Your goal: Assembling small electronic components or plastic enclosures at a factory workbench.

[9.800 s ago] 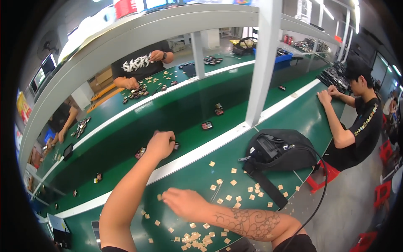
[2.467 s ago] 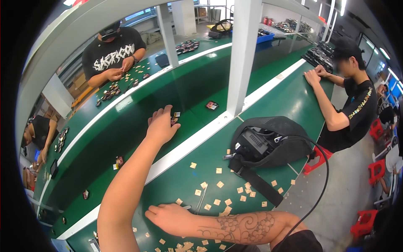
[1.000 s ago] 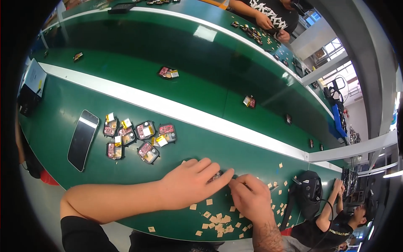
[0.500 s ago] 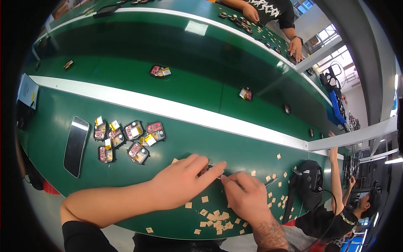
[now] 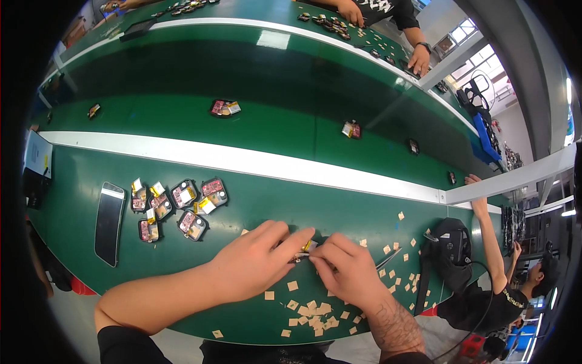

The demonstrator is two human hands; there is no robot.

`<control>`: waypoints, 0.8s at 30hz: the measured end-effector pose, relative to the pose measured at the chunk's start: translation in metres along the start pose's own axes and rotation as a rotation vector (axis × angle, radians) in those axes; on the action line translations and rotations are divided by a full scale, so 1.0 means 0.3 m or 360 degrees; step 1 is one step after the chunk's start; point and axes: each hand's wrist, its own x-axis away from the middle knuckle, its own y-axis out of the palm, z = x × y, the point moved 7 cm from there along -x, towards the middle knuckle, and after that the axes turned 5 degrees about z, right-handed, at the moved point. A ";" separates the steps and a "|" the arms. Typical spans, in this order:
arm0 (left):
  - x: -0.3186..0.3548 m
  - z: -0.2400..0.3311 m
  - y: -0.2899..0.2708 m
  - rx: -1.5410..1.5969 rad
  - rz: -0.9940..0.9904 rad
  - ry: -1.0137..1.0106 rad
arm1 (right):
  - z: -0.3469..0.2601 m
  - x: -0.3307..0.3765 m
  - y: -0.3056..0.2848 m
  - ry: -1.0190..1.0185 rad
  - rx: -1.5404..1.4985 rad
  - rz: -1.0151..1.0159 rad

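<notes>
On the green desk (image 5: 339, 215), the left hand (image 5: 257, 261) is gripping a small opened device casing (image 5: 310, 246) in curled fingers, just beyond scattered beige squares (image 5: 314, 310). The right hand (image 5: 345, 267) is touching the casing's right side with thumb and fingertips; I cannot tell whether they're pinching anything. Tweezers (image 5: 388, 258) are lying to its right, while six opened casings (image 5: 183, 194) are sitting leftward beside a smartphone (image 5: 110, 224).

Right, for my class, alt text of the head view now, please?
A person's left hand and right hand meet at a small, partly hidden electronic unit over a green table. To their left lie six open units and a phone; tan squares are scattered nearby, and a black bag sits at right.
</notes>
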 end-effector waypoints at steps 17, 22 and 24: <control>0.000 0.050 0.001 -0.0267 -0.0056 0.0227 | -0.060 0.033 0.015 -0.0191 0.0454 0.0030; 0.003 0.029 0.012 -0.0179 -0.0066 0.0135 | -0.036 0.016 0.012 -0.0004 0.0223 0.0045; 0.002 0.024 0.005 -0.0103 -0.0020 0.0096 | -0.010 0.014 0.010 0.0083 -0.0026 0.0008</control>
